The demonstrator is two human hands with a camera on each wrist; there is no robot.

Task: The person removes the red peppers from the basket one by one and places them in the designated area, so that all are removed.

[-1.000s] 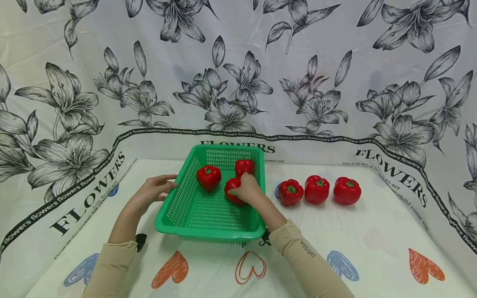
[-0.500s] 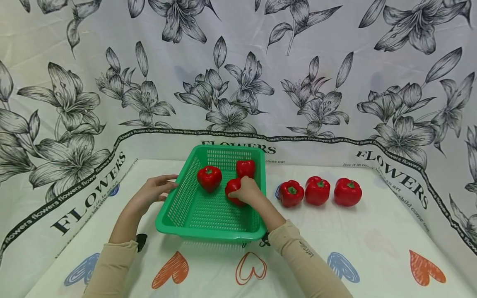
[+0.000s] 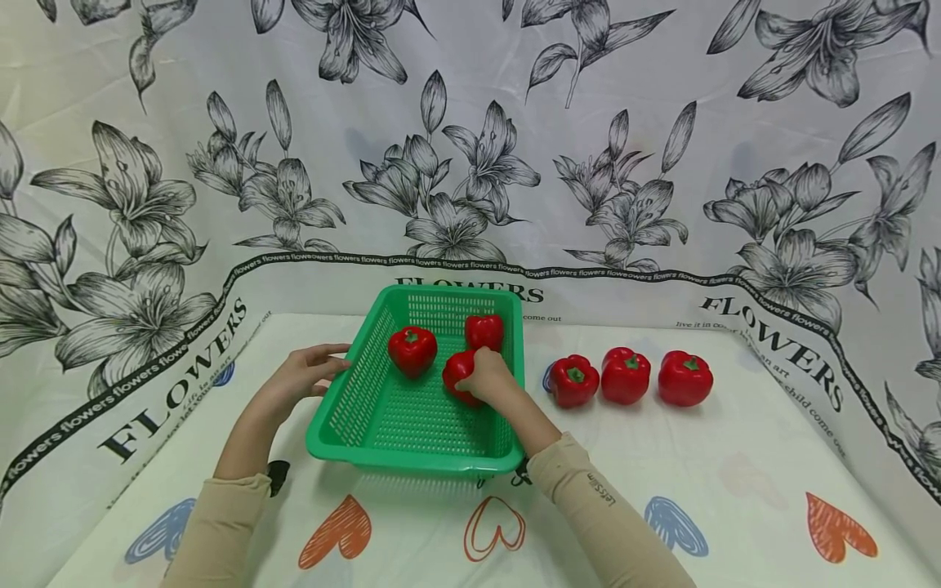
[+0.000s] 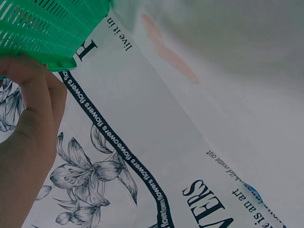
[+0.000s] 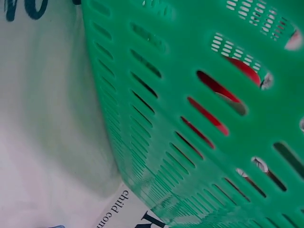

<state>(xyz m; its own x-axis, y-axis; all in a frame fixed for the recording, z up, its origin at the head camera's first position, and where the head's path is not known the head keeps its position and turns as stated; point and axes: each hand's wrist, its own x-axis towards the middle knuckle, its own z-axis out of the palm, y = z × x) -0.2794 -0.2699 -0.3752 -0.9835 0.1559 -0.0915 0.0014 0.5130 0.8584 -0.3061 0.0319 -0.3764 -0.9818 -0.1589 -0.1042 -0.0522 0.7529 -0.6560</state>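
In the head view a green plastic basket (image 3: 412,461) with slotted walls stands on the table. My right hand (image 3: 491,377) reaches over its right side and grips a red bell pepper (image 3: 457,377) low in the basket. Just behind that one is a second bell pepper (image 3: 483,332), and a third bell pepper (image 3: 412,351) sits at the left, stem up. My left hand (image 3: 309,374) rests against the basket's left side with its fingers extended. The left wrist view shows this hand at the basket rim (image 4: 61,63). Slotted wall fills most of the right wrist view, hiding the right hand.
To the right of the basket, three more red bell peppers, a near-left one (image 3: 573,381), a middle one (image 3: 625,376) and a right one (image 3: 685,378), sit in a row on the white patterned cloth (image 3: 735,482). A flower-printed curtain (image 3: 632,73) rises behind.
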